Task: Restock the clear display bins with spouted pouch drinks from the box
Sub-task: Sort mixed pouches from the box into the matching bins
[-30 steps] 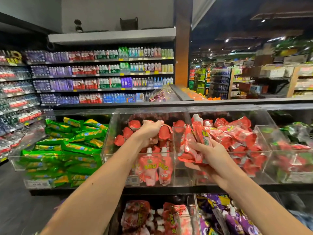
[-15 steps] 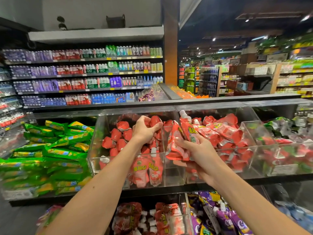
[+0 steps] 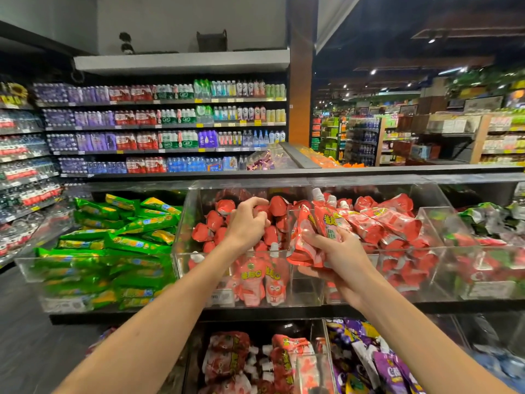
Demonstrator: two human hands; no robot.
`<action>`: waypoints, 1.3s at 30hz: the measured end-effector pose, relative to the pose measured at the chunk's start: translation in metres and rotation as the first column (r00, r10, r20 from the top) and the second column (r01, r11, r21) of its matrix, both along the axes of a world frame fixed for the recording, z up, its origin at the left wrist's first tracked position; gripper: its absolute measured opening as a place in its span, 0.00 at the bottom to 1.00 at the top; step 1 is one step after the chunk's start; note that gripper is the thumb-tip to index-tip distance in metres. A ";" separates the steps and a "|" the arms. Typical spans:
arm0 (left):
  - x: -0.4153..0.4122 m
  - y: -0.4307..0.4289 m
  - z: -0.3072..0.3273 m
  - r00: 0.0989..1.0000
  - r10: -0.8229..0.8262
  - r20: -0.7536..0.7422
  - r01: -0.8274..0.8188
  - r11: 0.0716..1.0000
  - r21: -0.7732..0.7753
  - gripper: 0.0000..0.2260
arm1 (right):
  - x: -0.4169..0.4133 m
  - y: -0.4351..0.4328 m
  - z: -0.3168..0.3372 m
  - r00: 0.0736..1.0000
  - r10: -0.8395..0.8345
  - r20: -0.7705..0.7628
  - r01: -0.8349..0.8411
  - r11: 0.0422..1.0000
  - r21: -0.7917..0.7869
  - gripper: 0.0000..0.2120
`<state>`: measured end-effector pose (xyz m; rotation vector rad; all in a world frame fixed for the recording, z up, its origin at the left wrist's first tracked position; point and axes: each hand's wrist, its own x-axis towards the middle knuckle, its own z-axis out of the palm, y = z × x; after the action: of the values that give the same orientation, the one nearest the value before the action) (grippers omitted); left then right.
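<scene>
Pouches, red soft foil with white spouts point(image 3: 318, 231), sit bunched in the closed grip of the right hand point(image 3: 343, 263). At nine o'clock, the left hand point(image 3: 247, 223) curls among those in the clear plastic bin point(image 3: 181, 223); whether its grip holds one, I cannot tell. Limp, likely slippery: take them near the stiff spouts.

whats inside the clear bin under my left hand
The clear bin holds piled red spouted pouches, two pink ones upright at its front wall. The left hand covers some; lower layers are hidden.
</scene>
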<state>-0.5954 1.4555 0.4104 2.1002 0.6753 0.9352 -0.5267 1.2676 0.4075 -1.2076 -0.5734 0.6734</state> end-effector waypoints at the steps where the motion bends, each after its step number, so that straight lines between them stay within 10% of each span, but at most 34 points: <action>1: -0.015 -0.011 0.001 0.999 -0.028 0.016 0.028 0.999 0.029 0.14 | -0.001 0.000 0.000 1.000 -0.009 0.001 0.009 1.000 0.002 0.19; 7: -0.090 -0.059 -0.015 0.911 -0.408 -0.060 0.410 0.883 0.227 0.30 | -0.018 0.014 0.002 0.999 -0.013 0.034 0.014 0.999 -0.032 0.22; 16: -0.104 -0.043 -0.019 0.989 -0.086 0.121 0.033 0.923 0.382 0.13 | -0.054 0.037 0.010 0.991 0.121 0.055 -0.111 0.982 -0.155 0.20; 21: -0.108 -0.025 -0.015 0.971 0.057 0.231 -0.106 0.973 0.207 0.09 | -0.042 0.047 0.015 0.985 0.071 0.158 -0.029 0.967 -0.253 0.40; 30: -0.077 0.012 0.005 0.965 0.190 0.181 -0.234 0.935 0.265 0.10 | -0.018 0.065 0.041 0.930 0.203 0.306 -0.083 0.927 -0.366 0.32; 35: -0.058 0.028 0.006 0.953 0.287 0.099 -0.303 0.882 0.360 0.11 | 0.001 0.083 0.050 0.681 0.142 0.718 0.176 0.921 -0.349 0.27; 39: -0.042 0.039 0.001 0.938 0.341 0.060 -0.341 0.880 0.331 0.10 | 0.010 0.103 0.040 0.230 0.261 0.937 0.371 0.867 -0.333 0.32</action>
<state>-0.6375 1.4949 0.4112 2.3204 0.9645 1.3258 -0.5163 1.3704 0.4470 -2.1566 -1.4915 -0.1998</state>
